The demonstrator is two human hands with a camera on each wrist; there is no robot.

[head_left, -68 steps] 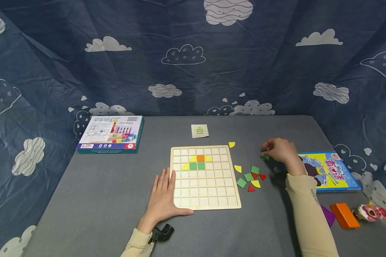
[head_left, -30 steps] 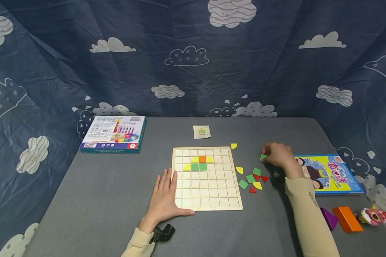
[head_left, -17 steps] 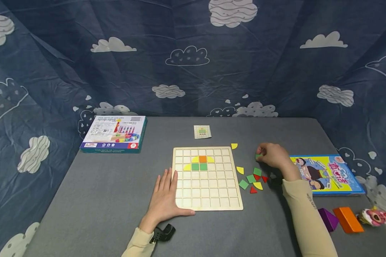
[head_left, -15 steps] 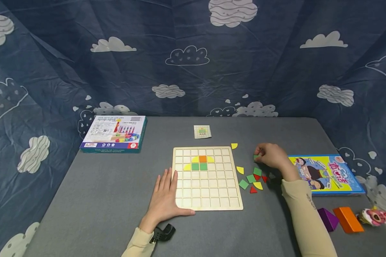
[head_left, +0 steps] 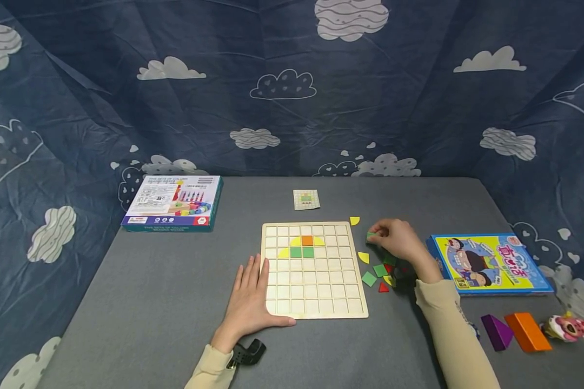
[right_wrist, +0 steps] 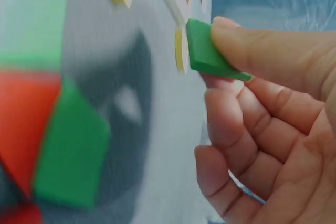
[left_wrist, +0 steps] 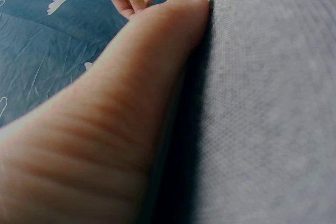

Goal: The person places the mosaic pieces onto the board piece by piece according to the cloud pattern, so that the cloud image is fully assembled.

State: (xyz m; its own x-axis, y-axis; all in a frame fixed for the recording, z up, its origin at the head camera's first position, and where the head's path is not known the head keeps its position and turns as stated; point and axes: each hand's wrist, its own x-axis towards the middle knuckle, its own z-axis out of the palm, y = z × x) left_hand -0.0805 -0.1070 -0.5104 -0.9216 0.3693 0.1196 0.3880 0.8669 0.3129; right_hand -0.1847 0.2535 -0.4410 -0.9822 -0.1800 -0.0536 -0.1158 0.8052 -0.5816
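My right hand (head_left: 396, 237) pinches a green square tile (right_wrist: 206, 51) between thumb and fingers, above the table right of the board. My left hand (head_left: 245, 302) lies with straight fingers along the left edge of a wooden grid board (head_left: 316, 292), its thumb at the bottom edge. Set in the board's upper cells are an orange square (head_left: 307, 241), two green squares (head_left: 302, 252) and several yellow quarter-round tiles (head_left: 283, 252). Beneath the right hand lie loose tiles: green squares (head_left: 369, 279), a red triangle (head_left: 383, 287) and yellow quarter-rounds (head_left: 364, 257); its shadow covers some.
A small pattern card (head_left: 306, 200) lies behind the board. At the back left is a boxed set (head_left: 170, 202). On the right sit a blue-yellow box (head_left: 496, 265), a purple block (head_left: 497, 332), an orange block (head_left: 528, 332) and a small figurine (head_left: 568, 327).
My right hand has carried the green tile leftward from beside the blue-yellow box toward the board, uncovering more of that box. My left hand stays in place at the board.
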